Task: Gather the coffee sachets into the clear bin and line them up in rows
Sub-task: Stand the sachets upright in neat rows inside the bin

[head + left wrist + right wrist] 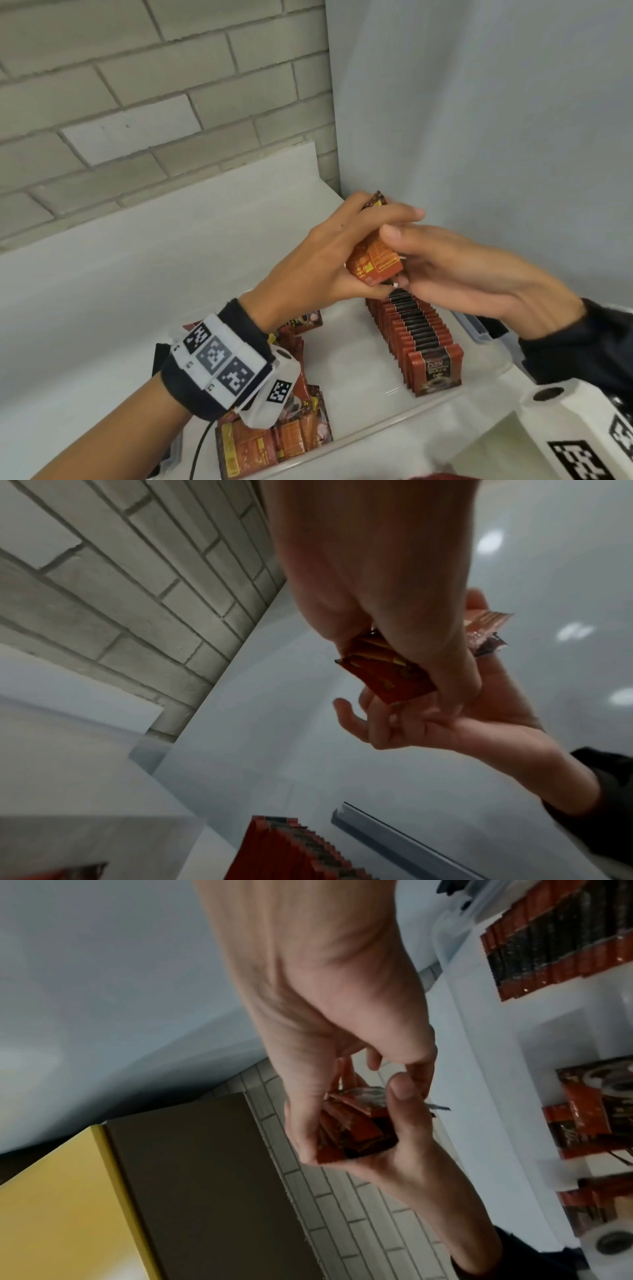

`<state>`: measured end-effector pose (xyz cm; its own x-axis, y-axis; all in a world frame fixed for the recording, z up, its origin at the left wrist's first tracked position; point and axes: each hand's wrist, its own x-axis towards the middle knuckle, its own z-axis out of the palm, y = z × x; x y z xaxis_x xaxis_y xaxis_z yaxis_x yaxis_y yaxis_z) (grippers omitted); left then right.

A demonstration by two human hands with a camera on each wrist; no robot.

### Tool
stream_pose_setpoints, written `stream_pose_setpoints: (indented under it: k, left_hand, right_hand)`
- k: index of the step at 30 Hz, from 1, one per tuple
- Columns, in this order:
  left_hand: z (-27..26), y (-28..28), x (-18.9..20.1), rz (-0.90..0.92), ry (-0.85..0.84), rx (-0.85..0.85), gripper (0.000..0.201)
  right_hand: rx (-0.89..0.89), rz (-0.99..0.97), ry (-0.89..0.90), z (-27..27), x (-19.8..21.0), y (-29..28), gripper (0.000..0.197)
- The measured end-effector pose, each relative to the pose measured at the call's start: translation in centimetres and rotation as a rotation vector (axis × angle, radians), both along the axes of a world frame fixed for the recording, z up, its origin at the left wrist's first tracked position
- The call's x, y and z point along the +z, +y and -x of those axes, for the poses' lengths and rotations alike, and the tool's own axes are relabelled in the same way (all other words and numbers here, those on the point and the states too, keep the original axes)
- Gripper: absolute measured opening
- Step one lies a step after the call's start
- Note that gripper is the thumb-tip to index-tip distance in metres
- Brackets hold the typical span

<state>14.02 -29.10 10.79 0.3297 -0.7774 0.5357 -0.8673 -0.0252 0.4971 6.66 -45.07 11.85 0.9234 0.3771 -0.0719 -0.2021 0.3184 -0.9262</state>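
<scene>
Both hands hold one small stack of red and orange coffee sachets (375, 262) in the air above the clear bin (478, 327). My left hand (325, 255) grips the stack from the left, fingers over its top and thumb under it. From the right, my right hand (459, 270) pinches the same stack, thumb on its face and fingertips below. The left wrist view shows the stack (387, 677) in my left hand (377, 588), with my right hand (431, 723) cupped under it. A neat row of upright sachets (416, 337) stands in the bin directly below.
Loose sachets (274, 435) lie jumbled in the bin's left part, under my left wrist. The bin sits on a white counter (154, 274), against a brick wall (137, 102) and a pale panel (479, 120). In the right wrist view there is a yellow and brown box (137, 1191).
</scene>
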Motion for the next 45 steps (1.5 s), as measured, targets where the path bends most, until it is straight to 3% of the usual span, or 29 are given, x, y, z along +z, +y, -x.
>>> stream_pose_setpoints:
  k: [4,13,19,24,29,33,38,41,45]
  left_hand:
    - [0.6,-0.6,-1.0,-0.007,-0.018,-0.042,0.068]
    - [1.2,-0.8,-1.5,-0.007,0.011,-0.063,0.069]
    - [1.3,-0.8,-1.5,-0.055,0.065,-0.056,0.061]
    - [1.7,-1.1,-1.2,-0.052,0.104,-0.025,0.061]
    - [1.8,-1.4,-1.0,-0.157,0.061,0.027,0.081]
    - [1.4,-1.2,-0.9,-0.269,0.072,0.022,0.104]
    - [0.5,-0.4,-0.7,-0.207,0.391,0.030,0.106]
    - [-0.1,0.4,-0.4,-0.166,0.500,0.119,0.085]
    - [0.0,0.7,0.1,-0.096,0.769,0.110,0.054]
  right_hand:
    - [0.099,-0.020,0.041,0.2,0.0,0.1,0.049]
    - [0.051,0.175,0.032,0.7,-0.1,0.6,0.030]
    - [-0.003,0.034,0.131,0.8,-0.2,0.9,0.020]
    - [-0.013,0.087,0.128,0.7,-0.7,0.9,0.014]
    - [-0.090,0.116,0.126,0.8,-0.8,0.6,0.024]
    - [-0.209,0.046,0.168,0.8,-1.5,0.5,0.020]
    - [-0.205,0.069,0.203,1.2,-2.0,-0.5,0.033]
    - [-0.220,0.068,0.209,1.5,-2.1,-1.3,0.035]
    - [-0.248,0.054,0.214,1.5,-2.5,-1.5,0.038]
